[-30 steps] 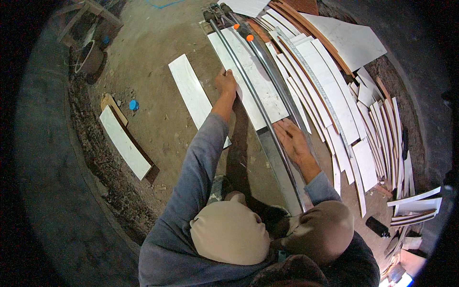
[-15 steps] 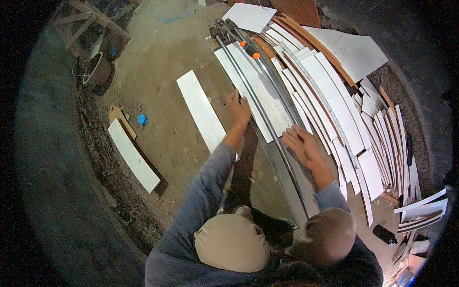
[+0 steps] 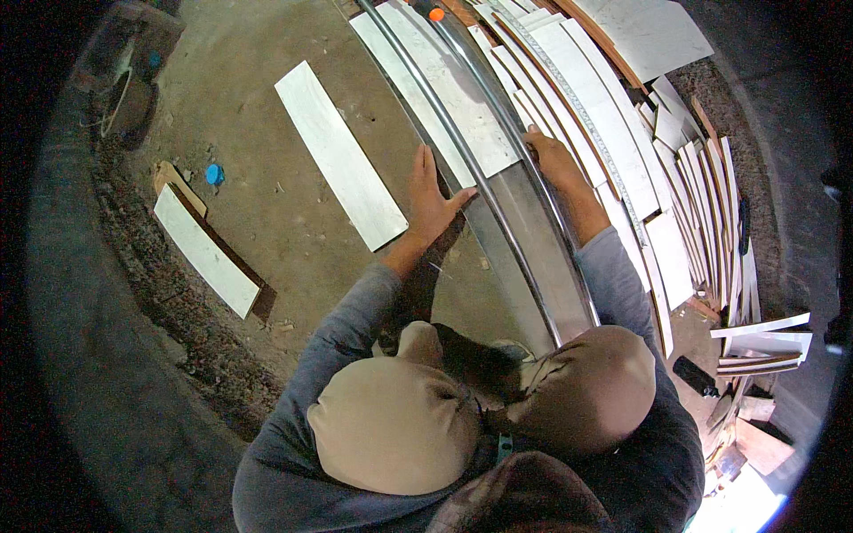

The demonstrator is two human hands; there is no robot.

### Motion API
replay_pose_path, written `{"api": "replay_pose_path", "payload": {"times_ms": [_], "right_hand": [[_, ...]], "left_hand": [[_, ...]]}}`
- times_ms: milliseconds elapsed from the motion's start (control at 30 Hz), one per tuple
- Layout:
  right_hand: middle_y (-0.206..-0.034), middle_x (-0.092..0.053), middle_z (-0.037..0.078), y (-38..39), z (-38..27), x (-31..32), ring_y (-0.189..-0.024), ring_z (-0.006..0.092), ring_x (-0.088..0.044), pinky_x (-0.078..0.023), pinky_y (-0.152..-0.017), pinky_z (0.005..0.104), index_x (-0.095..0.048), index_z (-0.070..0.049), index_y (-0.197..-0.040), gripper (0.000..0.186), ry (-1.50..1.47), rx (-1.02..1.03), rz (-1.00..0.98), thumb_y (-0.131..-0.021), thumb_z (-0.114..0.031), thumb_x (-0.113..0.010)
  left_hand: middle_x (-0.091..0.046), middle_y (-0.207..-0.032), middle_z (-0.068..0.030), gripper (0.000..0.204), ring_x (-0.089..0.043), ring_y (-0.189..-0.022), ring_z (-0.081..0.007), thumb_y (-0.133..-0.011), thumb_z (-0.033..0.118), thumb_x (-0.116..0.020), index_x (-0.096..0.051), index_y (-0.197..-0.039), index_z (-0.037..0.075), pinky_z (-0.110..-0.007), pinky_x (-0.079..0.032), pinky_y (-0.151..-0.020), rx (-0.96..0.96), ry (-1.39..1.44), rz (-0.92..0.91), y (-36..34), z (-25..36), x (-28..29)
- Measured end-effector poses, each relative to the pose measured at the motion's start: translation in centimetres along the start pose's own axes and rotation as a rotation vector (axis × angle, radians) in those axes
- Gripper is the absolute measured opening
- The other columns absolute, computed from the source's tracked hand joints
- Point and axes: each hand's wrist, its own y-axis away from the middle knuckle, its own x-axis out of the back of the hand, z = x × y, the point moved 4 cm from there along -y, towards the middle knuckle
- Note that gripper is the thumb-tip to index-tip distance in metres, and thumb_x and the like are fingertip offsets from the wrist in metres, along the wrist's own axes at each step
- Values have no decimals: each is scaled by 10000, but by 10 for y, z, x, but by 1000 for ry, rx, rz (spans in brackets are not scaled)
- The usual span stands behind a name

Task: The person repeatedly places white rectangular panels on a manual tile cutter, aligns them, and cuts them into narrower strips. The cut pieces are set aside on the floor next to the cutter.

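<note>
A long manual tile cutter [image 3: 524, 244] with two shiny rails lies in front of my knees. Under its rails rests a white, faintly veined tile [image 3: 449, 98]. My left hand [image 3: 433, 202] is open at the cutter's left edge, fingers together and pointing away, thumb spread out to the tile's near left corner. Just outside the right rail lies my right hand [image 3: 562, 169], its fingers reaching toward the tile's right edge. Its fingers look loosely bent and open; the rail partly hides what they touch.
Left of the cutter lies a separate white tile strip [image 3: 342, 155]. Farther left are another strip [image 3: 206, 251], a blue cap [image 3: 214, 174] and a bucket [image 3: 129, 107]. Stacked tile strips [image 3: 613, 133] line the right side, with a black object [image 3: 695, 377] near my right knee.
My view has shifted, so the cutter appears higher up. My left hand has come back to the tile's near corner, thumb spreading. My right hand has moved forward along the outside of the right rail.
</note>
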Motion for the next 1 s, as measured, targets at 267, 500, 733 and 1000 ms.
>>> {"api": "replay_pose_path", "payload": {"times_ms": [267, 500, 733, 1000], "right_hand": [[-1326, -656, 304, 14, -19, -12, -1260, 418, -619, -458, -1086, 446, -672, 56, -1303, 770, -58, 31, 15, -1071, -618, -383], [-1238, -692, 316, -1, -10, -18, -1190, 401, -666, -474, -1071, 460, -707, 56, -1227, 727, -35, 34, -13, -1053, -599, -444], [-1381, -629, 291, -55, -40, -31, -1269, 397, -621, -467, -1088, 452, -622, 63, -1365, 795, 69, 75, 55, -926, -597, -682], [-970, -752, 138, -70, -76, -33, -861, 230, -697, -536, -793, 381, -748, -32, -1186, 476, 114, 226, 9, -949, -441, -695]], "left_hand": [[-213, -1655, -316, 1220, -267, -1527, -476, -768, 406, -908, -172, -1605, -90, -502, -245, -1261, -37, -37, 22, 1, 4, -1], [-258, -1643, -332, 1176, -252, -1536, -473, -778, 328, -909, -188, -1601, -100, -508, -216, -1267, 15, 58, 63, 2, 2, -5], [-167, -1683, -327, 1412, -194, -1566, -469, -699, 558, -906, -47, -1634, -59, -582, -201, -1243, 30, -5, 6, -12, -3, 4], [-101, -1708, -307, 1488, -206, -1568, -456, -679, 591, -902, 50, -1649, -15, -612, -217, -1215, 5, -53, -62, -14, -12, 5]]}}
